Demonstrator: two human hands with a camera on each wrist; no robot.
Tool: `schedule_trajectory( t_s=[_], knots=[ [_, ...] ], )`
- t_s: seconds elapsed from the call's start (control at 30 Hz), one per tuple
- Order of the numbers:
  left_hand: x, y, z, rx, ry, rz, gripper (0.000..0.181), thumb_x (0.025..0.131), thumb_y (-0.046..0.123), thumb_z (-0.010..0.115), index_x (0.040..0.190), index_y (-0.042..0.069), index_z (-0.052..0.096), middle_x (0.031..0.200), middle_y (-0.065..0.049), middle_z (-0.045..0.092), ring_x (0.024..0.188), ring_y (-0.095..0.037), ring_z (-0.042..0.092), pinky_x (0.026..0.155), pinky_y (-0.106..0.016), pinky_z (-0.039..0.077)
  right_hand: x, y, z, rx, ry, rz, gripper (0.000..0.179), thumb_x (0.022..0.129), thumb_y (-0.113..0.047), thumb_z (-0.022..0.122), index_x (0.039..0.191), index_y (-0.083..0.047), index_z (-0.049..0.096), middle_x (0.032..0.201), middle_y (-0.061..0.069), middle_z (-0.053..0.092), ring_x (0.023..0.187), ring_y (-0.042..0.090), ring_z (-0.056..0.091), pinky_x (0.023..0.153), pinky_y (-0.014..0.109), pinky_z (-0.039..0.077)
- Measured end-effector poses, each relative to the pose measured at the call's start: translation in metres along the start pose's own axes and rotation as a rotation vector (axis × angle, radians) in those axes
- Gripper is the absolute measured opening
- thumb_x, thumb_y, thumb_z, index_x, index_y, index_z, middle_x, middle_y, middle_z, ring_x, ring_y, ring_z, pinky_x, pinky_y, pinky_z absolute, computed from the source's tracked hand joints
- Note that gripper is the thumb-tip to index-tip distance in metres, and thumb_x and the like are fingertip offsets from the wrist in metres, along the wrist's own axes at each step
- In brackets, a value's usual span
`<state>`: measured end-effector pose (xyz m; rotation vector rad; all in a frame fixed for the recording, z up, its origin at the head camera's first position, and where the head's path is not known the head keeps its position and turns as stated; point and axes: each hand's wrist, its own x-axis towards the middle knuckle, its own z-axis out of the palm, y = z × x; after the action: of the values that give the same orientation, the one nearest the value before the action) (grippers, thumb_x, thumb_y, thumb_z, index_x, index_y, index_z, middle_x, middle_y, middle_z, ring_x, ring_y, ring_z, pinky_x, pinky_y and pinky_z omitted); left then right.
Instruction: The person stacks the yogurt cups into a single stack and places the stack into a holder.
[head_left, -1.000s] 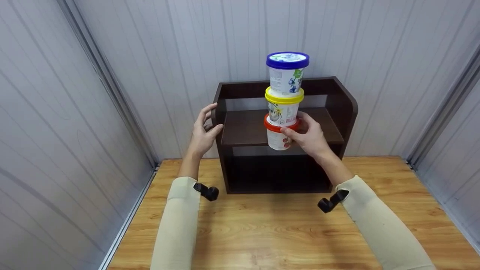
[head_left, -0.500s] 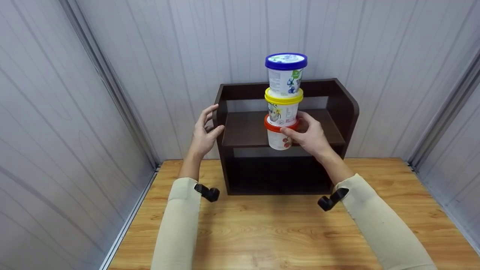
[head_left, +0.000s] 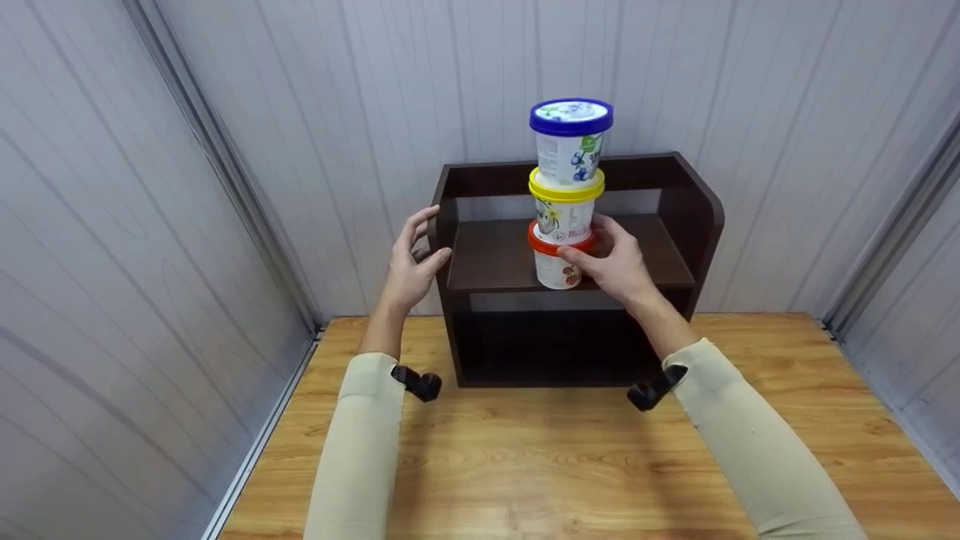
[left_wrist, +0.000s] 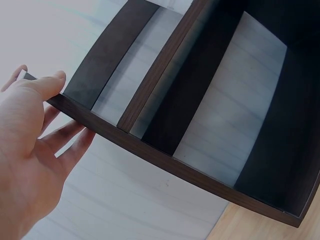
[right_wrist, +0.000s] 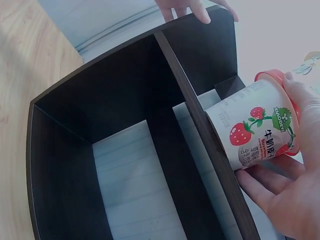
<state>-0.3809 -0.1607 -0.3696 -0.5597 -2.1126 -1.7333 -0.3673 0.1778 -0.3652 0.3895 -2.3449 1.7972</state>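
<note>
Three ice cream tubs stand in one stack in the head view: the red-lidded tub point(head_left: 556, 270) at the bottom, the yellow-lidded tub point(head_left: 566, 214) in the middle, the blue-lidded tub point(head_left: 570, 154) on top. My right hand point(head_left: 611, 262) grips the bottom tub at its red rim, thumb in front. In the right wrist view this strawberry tub point(right_wrist: 255, 125) has its base right at the front edge of the middle board. My left hand point(head_left: 412, 262) holds the left side panel of the dark brown shelf point(left_wrist: 200, 177) between thumb and fingers.
The shelf's middle board point(head_left: 487, 255) lies behind the stack, with a lower compartment point(head_left: 555, 349) beneath. Under it is a wood-grain tabletop point(head_left: 525, 465). Pale panelled walls rise behind point(head_left: 375, 90) and on both sides.
My right hand has moved the stack slightly farther back, so the bottom tub's base now overlaps the middle board's front edge. The left hand keeps its hold on the side panel.
</note>
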Motion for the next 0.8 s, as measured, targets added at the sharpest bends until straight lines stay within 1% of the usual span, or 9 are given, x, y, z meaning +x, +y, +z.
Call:
schedule_trajectory(
  t_s=[0.13, 0.23, 0.33, 0.4, 0.5, 0.7, 0.8],
  knots=[
    [0.0001, 0.0007, 0.0000, 0.014, 0.006, -0.005, 0.065, 0.106, -0.008, 0.067, 0.166, 0.009, 0.049, 0.164, -0.021, 0.057, 0.160, -0.033, 0.048, 0.126, -0.057, 0.049, 0.0021, 0.0003, 0.0011, -0.015, 0.011, -0.013, 0.081, 0.104, -0.029, 0.084, 0.170, -0.006, 0.044, 0.160, 0.020, 0.064, 0.140, 0.034, 0.066, 0.116, 0.041, 0.055],
    [-0.0002, 0.0015, 0.0002, 0.009, 0.002, -0.009, 0.065, 0.106, -0.008, 0.068, 0.166, 0.009, 0.049, 0.164, -0.019, 0.057, 0.160, -0.034, 0.048, 0.122, -0.052, 0.052, 0.0035, 0.0012, 0.0014, -0.022, 0.015, -0.012, 0.081, 0.104, -0.029, 0.084, 0.170, -0.006, 0.044, 0.160, 0.020, 0.064, 0.140, 0.034, 0.066, 0.115, 0.042, 0.056],
    [-0.0006, 0.0020, 0.0007, -0.006, 0.000, -0.007, 0.066, 0.106, -0.010, 0.067, 0.166, 0.008, 0.049, 0.161, -0.020, 0.059, 0.159, -0.038, 0.049, 0.115, -0.048, 0.056, 0.0049, 0.0023, 0.0011, -0.020, 0.017, -0.008, 0.082, 0.105, -0.030, 0.083, 0.171, -0.006, 0.042, 0.161, 0.021, 0.063, 0.141, 0.035, 0.065, 0.119, 0.048, 0.055],
    [-0.0009, 0.0025, 0.0010, -0.007, 0.000, -0.004, 0.066, 0.105, -0.010, 0.067, 0.166, 0.007, 0.048, 0.159, -0.021, 0.060, 0.158, -0.039, 0.050, 0.115, -0.048, 0.056, 0.0058, 0.0030, 0.0007, -0.011, 0.016, -0.007, 0.082, 0.105, -0.031, 0.083, 0.172, -0.006, 0.041, 0.163, 0.022, 0.062, 0.143, 0.036, 0.064, 0.122, 0.052, 0.054],
    [-0.0014, 0.0031, 0.0018, -0.006, 0.002, 0.003, 0.066, 0.105, -0.010, 0.068, 0.166, 0.006, 0.048, 0.159, -0.022, 0.060, 0.157, -0.038, 0.050, 0.119, -0.051, 0.054, 0.0067, 0.0042, 0.0006, -0.001, 0.021, -0.010, 0.082, 0.106, -0.030, 0.082, 0.172, -0.006, 0.040, 0.163, 0.022, 0.061, 0.144, 0.037, 0.064, 0.124, 0.054, 0.052],
    [-0.0027, 0.0030, 0.0033, -0.004, 0.002, 0.009, 0.066, 0.105, -0.010, 0.069, 0.165, 0.005, 0.048, 0.160, -0.024, 0.060, 0.156, -0.034, 0.051, 0.120, -0.055, 0.052, 0.0049, 0.0059, 0.0001, 0.034, 0.021, -0.007, 0.082, 0.106, -0.027, 0.082, 0.172, -0.005, 0.039, 0.166, 0.022, 0.059, 0.147, 0.037, 0.062, 0.127, 0.055, 0.050],
    [-0.0026, 0.0037, 0.0043, -0.006, 0.003, 0.011, 0.065, 0.104, -0.010, 0.069, 0.165, 0.005, 0.049, 0.161, -0.025, 0.059, 0.157, -0.036, 0.050, 0.124, -0.059, 0.050, 0.0028, 0.0045, -0.0006, 0.045, 0.020, -0.003, 0.082, 0.106, -0.026, 0.081, 0.173, -0.005, 0.038, 0.167, 0.022, 0.058, 0.148, 0.037, 0.061, 0.128, 0.055, 0.050]
  ],
)
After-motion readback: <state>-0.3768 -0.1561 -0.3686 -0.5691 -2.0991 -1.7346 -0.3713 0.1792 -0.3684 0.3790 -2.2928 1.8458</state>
